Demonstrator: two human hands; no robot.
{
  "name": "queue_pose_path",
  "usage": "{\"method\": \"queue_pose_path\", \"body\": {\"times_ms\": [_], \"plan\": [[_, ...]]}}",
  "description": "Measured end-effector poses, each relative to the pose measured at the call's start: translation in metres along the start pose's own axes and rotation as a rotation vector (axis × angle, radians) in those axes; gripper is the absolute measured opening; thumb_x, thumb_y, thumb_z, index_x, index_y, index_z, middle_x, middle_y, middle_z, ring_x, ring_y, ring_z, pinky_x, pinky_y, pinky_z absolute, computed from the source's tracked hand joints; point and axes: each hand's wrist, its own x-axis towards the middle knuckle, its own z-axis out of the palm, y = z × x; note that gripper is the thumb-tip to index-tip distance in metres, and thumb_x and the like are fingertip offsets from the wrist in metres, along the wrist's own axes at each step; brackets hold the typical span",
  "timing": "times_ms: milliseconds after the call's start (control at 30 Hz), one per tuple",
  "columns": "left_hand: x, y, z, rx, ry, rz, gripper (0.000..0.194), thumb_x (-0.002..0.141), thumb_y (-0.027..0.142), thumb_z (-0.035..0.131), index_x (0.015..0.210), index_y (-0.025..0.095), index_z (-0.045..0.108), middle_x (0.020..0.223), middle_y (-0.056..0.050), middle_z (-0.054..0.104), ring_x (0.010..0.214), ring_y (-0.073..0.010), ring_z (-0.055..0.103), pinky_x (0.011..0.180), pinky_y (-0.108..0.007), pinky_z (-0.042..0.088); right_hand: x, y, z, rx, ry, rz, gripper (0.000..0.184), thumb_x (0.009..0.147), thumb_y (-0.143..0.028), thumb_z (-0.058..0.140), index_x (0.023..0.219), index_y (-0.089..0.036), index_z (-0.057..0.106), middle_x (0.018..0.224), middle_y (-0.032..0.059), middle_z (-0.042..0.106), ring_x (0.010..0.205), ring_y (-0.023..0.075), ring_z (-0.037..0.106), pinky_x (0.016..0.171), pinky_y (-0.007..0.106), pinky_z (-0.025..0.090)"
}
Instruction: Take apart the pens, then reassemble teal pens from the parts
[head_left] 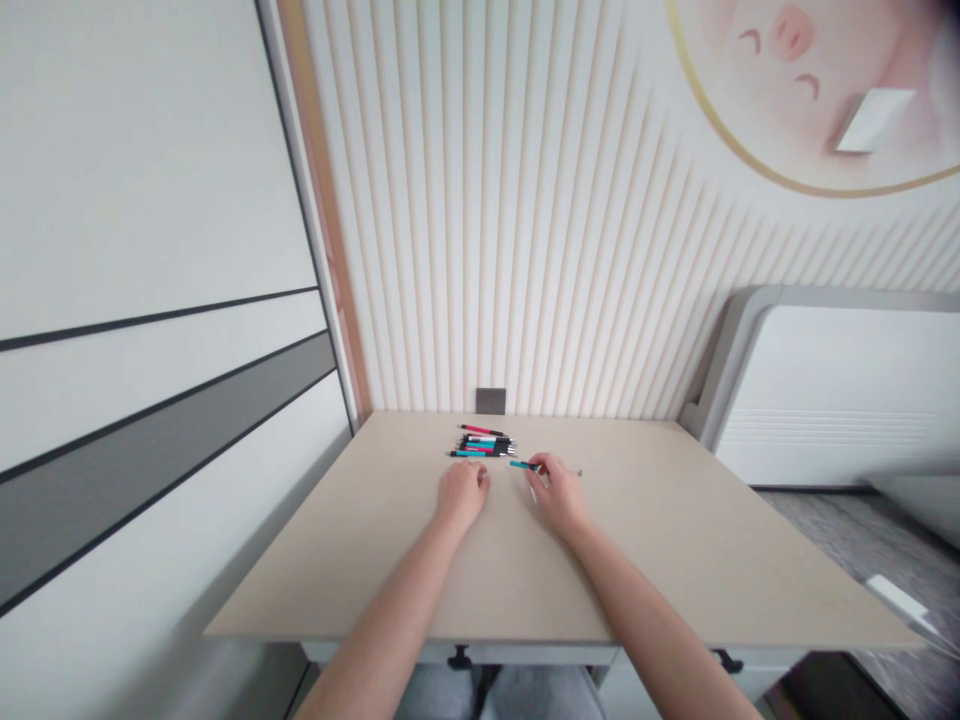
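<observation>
My right hand pinches a pen with a teal end that points left, just above or on the desk. A thin white piece shows below its fingers; what it belongs to I cannot tell. A small dark tip sticks out to the right of this hand. My left hand rests on the desk with its fingers curled closed, and whatever they may hold is hidden. Just beyond it lies a pile of pens in black, teal, red and white, roughly side by side. A red and black pen lies at its far side.
The beige desk meets a ribbed wall, with a dark socket plate at its back edge. A white cabinet stands close on the left. To the right is a white and grey headboard.
</observation>
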Motion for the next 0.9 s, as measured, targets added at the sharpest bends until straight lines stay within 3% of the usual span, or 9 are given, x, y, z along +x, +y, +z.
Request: {"method": "queue_pose_path", "body": {"times_ms": [100, 267, 533, 900], "plan": [[0.0, -0.001, 0.001, -0.001, -0.004, 0.01, 0.016, 0.084, 0.024, 0.058, 0.094, 0.021, 0.069, 0.097, -0.009, 0.069, 0.096, -0.0244, 0.061, 0.086, -0.033, 0.043, -0.004, -0.011, 0.005, -0.193, -0.108, -0.148, 0.01, 0.088, -0.024, 0.052, 0.093, -0.023, 0.06, 0.091, 0.0054, 0.065, 0.088, 0.0208, 0.057, 0.082, 0.032, 0.041], [-0.001, -0.001, 0.003, 0.005, 0.012, 0.027, 0.016, 0.085, 0.024, 0.056, 0.095, 0.021, 0.069, 0.098, -0.009, 0.07, 0.095, -0.0235, 0.061, 0.085, -0.032, 0.042, -0.01, -0.029, 0.01, -0.403, -0.236, -0.252, 0.007, 0.087, -0.022, 0.057, 0.093, -0.023, 0.06, 0.09, 0.0061, 0.065, 0.09, 0.0224, 0.055, 0.082, 0.033, 0.037], [0.0, -0.001, 0.0, -0.011, 0.009, 0.024, 0.018, 0.082, 0.023, 0.058, 0.098, 0.021, 0.068, 0.099, -0.008, 0.07, 0.094, -0.023, 0.062, 0.082, -0.031, 0.042, -0.012, -0.031, 0.007, -0.422, -0.285, -0.242, 0.012, 0.087, -0.034, 0.059, 0.092, -0.024, 0.063, 0.09, 0.0059, 0.065, 0.092, 0.0229, 0.055, 0.083, 0.035, 0.036], [0.001, -0.004, 0.001, -0.061, 0.015, -0.006, 0.021, 0.08, 0.022, 0.064, 0.1, 0.02, 0.066, 0.095, -0.005, 0.071, 0.094, -0.0199, 0.062, 0.083, -0.028, 0.042, -0.011, -0.032, 0.009, -0.413, -0.361, -0.29, 0.018, 0.094, -0.032, 0.049, 0.099, -0.022, 0.063, 0.094, 0.006, 0.065, 0.094, 0.0202, 0.055, 0.085, 0.032, 0.036]]}}
